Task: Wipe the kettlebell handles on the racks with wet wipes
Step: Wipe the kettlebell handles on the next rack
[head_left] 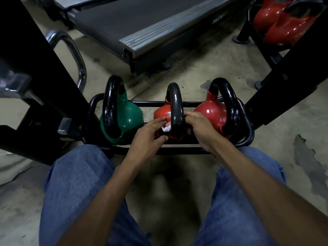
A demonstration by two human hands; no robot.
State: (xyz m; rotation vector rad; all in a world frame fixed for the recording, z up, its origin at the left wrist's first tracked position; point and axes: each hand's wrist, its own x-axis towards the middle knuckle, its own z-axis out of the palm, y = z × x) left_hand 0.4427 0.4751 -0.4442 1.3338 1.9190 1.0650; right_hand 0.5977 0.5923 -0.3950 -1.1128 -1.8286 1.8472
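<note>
i see my left hand (150, 134) pinching the white wipe (166, 128) against the middle kettlebell's black handle (174, 105), right hand (201, 129) curled round that handle's other side, kettlebell seated on the low rack (150, 103) between green kettlebell (129, 114) and red kettlebell (211, 112)

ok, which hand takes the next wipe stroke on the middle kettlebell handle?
Left. The left hand holds the wet wipe at the left of the middle handle; the right hand, wipeless, only grips that handle.

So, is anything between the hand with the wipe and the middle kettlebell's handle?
Nothing visible. The left hand pinches the wet wipe right beside the middle red kettlebell's handle; the right hand touches its other side, out of the way.
</note>
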